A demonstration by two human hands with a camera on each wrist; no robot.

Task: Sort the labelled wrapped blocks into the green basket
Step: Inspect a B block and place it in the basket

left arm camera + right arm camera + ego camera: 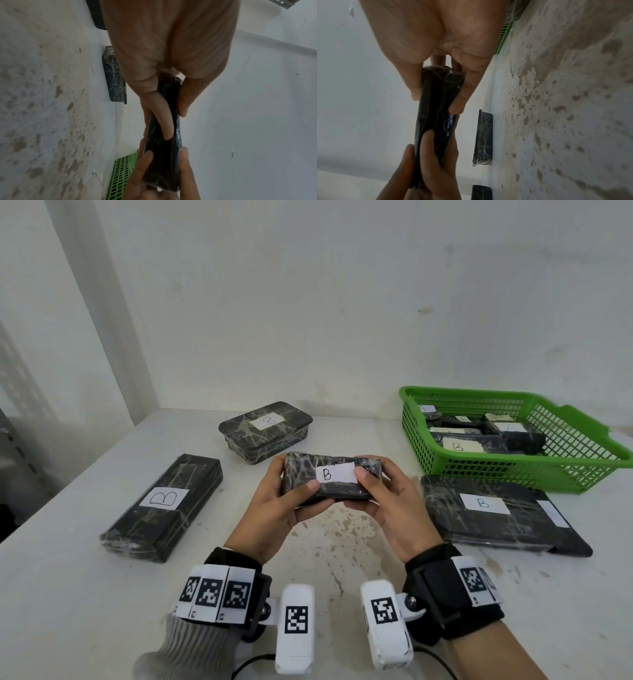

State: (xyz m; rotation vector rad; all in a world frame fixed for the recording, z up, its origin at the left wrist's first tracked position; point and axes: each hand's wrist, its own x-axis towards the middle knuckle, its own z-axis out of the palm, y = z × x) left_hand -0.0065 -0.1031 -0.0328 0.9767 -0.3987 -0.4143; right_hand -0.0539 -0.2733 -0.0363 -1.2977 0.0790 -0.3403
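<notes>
wrapped block (334, 479), label "b", in both hands

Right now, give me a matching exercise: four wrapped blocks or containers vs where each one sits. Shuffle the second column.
Things:
1. small B block
2. long B block
3. flat B block
4. lidded B box

Places:
a. far centre of the table
b. in front of the green basket
c. held between left hand and right hand
d. left side of the table

Pairs: 1-c, 2-d, 3-b, 4-a

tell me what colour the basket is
Green basket, clearest in the head view.
</notes>
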